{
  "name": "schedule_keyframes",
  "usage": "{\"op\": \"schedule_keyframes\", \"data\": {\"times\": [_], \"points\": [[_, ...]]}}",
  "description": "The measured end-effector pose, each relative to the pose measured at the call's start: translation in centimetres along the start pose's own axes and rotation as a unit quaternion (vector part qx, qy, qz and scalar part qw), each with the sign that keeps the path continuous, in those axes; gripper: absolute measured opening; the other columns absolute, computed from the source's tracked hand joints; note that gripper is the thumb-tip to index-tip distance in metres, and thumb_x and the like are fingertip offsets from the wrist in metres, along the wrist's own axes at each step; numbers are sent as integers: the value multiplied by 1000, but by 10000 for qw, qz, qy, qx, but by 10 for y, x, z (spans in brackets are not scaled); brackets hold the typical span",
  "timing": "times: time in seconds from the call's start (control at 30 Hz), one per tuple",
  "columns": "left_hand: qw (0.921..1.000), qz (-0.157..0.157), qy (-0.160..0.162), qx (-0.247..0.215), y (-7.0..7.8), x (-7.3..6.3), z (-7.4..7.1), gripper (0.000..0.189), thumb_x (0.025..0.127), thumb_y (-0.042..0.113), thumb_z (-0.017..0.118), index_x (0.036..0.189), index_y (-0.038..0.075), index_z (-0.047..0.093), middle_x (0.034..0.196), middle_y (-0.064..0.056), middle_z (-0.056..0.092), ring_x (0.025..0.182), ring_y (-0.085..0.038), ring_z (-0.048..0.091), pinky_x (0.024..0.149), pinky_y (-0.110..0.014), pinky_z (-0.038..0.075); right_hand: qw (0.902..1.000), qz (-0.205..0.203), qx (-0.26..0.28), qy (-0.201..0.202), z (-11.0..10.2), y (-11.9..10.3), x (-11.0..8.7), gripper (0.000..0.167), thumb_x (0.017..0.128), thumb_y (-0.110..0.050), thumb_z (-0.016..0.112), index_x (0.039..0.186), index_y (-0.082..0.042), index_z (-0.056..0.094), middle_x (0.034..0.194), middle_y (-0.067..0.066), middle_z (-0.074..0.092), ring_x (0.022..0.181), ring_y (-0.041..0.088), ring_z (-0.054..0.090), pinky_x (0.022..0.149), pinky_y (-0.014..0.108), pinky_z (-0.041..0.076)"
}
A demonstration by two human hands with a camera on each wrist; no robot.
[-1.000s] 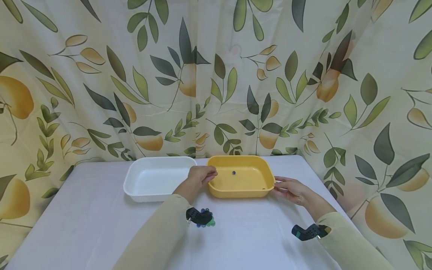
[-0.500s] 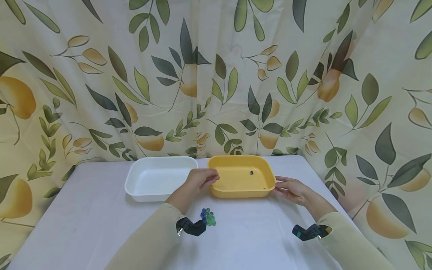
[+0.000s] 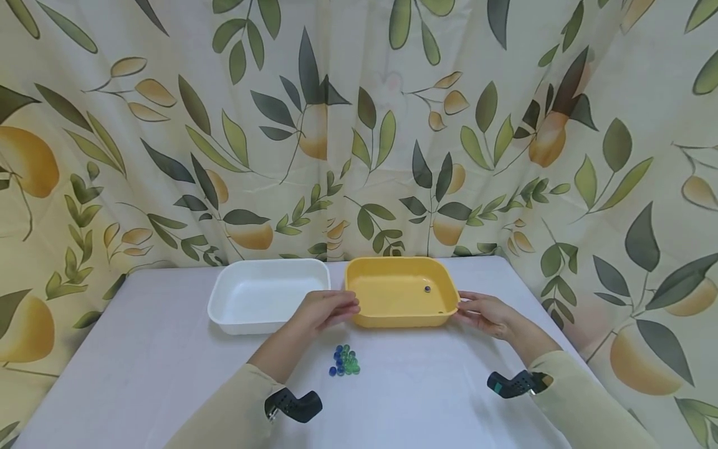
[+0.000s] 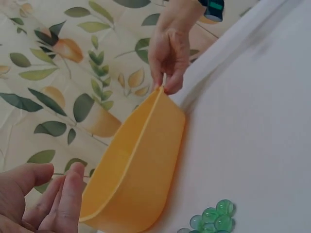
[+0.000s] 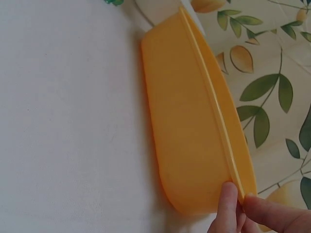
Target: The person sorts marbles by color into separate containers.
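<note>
A yellow plastic basin [image 3: 401, 321] stands on the table at center right. My right hand [image 3: 487, 316] pinches its rim at the right end, with the thumb and fingers on either side of the edge in the right wrist view. My left hand [image 3: 328, 308] is at the basin's left end with extended fingers and nothing held. In the left wrist view the left fingers [image 4: 68, 194] overlap the near end of the basin. One dark marble [image 3: 427, 289] lies inside the basin, toward its right side. Several blue and green marbles [image 3: 344, 362] lie clustered on the table in front.
A white basin [image 3: 247, 328] stands left of the yellow one, partly behind the left hand. White cloth covers the table [image 3: 140, 374]. A leaf-and-fruit patterned curtain [image 3: 359, 125] hangs along the back and sides.
The left hand has relaxed and drawn back slightly from the basin's left rim, its forearm shifting left and uncovering the marble cluster. The marble inside has rolled right. The right hand stays put.
</note>
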State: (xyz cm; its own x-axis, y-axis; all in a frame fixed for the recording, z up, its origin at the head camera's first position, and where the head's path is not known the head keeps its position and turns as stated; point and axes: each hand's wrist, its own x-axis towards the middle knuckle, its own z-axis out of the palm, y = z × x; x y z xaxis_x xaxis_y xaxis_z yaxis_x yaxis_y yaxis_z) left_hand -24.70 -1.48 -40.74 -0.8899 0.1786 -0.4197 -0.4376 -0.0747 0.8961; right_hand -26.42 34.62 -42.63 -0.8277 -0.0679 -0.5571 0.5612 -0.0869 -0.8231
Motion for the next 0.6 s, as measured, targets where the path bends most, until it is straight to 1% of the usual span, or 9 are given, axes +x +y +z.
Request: {"op": "schedule_keyframes", "data": {"times": [0.13,0.17,0.33,0.47,0.6], "points": [[9999,-31,-30,107,-4,-5,-5,34,92,21,70,119,1,67,100,-10,75,98,-21,72,79,-22,58,10000,7,20,22,0,0,-1,72,99,-3,55,158,-6,13,159,21,20,100,18,67,99,27,51],[9999,-54,-12,151,-5,-6,-7,33,92,21,70,119,2,67,100,-9,75,97,-21,72,78,-22,58,10000,10,30,26,0,0,-2,72,99,-3,55,157,-6,13,160,21,19,100,18,68,98,27,51],[9990,44,64,444,-14,-14,-17,33,94,21,68,119,1,67,102,-11,74,91,-18,73,78,-22,59,10000,3,55,-31,1,0,-2,71,100,-2,54,158,-6,12,160,21,17,102,18,67,98,26,51],[9978,94,94,645,-24,-21,-27,34,95,22,67,120,0,67,109,-15,73,91,-18,73,79,-22,59,10000,3,55,-37,2,0,-2,72,100,-2,54,158,-6,12,160,21,18,102,18,67,99,27,50],[9968,134,124,779,-40,-25,-37,35,95,22,67,120,-3,66,111,-18,72,88,-18,74,79,-23,59,10000,11,54,-32,2,-1,-3,72,99,-2,54,158,-6,12,160,21,19,101,18,68,99,28,50]]}}
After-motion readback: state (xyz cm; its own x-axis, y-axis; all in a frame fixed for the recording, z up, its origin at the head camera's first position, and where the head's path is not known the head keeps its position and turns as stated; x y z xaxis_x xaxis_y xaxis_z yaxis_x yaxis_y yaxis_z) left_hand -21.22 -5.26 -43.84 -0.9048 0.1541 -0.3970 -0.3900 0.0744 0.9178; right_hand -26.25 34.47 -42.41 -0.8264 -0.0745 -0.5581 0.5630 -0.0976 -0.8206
